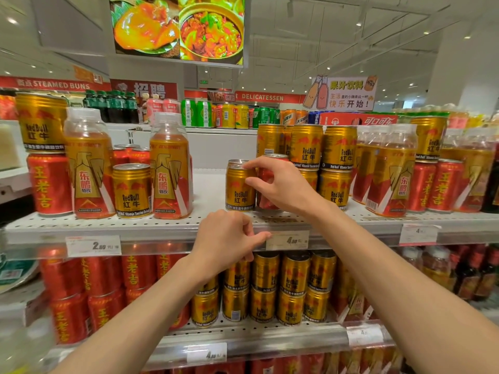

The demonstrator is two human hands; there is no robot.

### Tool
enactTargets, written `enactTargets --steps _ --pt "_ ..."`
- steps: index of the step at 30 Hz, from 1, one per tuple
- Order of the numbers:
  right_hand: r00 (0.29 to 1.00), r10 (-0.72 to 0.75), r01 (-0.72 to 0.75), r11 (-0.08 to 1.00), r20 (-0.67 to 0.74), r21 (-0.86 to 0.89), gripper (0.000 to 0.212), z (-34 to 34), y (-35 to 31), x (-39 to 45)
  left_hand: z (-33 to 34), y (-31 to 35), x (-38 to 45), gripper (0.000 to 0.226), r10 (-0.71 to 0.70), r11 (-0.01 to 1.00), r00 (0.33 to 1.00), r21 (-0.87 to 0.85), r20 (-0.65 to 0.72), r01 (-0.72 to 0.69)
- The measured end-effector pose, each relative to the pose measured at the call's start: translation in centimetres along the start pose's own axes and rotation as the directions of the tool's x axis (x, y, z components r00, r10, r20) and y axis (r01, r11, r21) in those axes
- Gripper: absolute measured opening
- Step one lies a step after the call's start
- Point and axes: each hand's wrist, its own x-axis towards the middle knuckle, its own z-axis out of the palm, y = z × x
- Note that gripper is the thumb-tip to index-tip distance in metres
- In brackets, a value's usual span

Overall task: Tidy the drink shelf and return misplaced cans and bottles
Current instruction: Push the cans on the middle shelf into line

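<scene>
Two hands work my view: my right hand [280, 184] curls its fingers [256, 164] around a red can [266, 190] just beside a gold Red Bull can [239, 188]; my left hand [229, 238], loosely closed and empty, hovers below that gold can, before the white perforated shelf [210, 190] of a supermarket aisle.

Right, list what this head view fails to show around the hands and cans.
- Red can: mostly hidden behind the right hand; label unreadable.
- Left hand: loosely curled; its palm side is hidden.
- Price tag: partly covered by the left hand, print blurred.
- Gold Red Bull can: touched by fingertips; grip firmness unclear.
</scene>
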Motion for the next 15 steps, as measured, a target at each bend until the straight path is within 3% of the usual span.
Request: enactTargets --steps 6,11,15 --pt "0.960 -0.087 0.059 0.992 -0.267 -0.108 0.031 -3.2 1.8 -1.3 0.1 -0.1 0.1 0.050 -0.019 1.000 1.000 0.005 0.001 0.019" --pt "0.992 -0.024 -0.001 0.979 -0.122 -0.204 0.057 -2.8 3.5 -2.5 0.1 -0.1 0.1 0.050 -0.015 1.000 1.000 0.006 -0.006 0.015" --pt "0.992 -0.009 -0.013 0.985 -0.125 -0.171 0.064 -2.2 3.9 -2.6 0.2 -0.2 0.1 0.050 -0.002 1.000 0.999 0.009 -0.032 0.002"
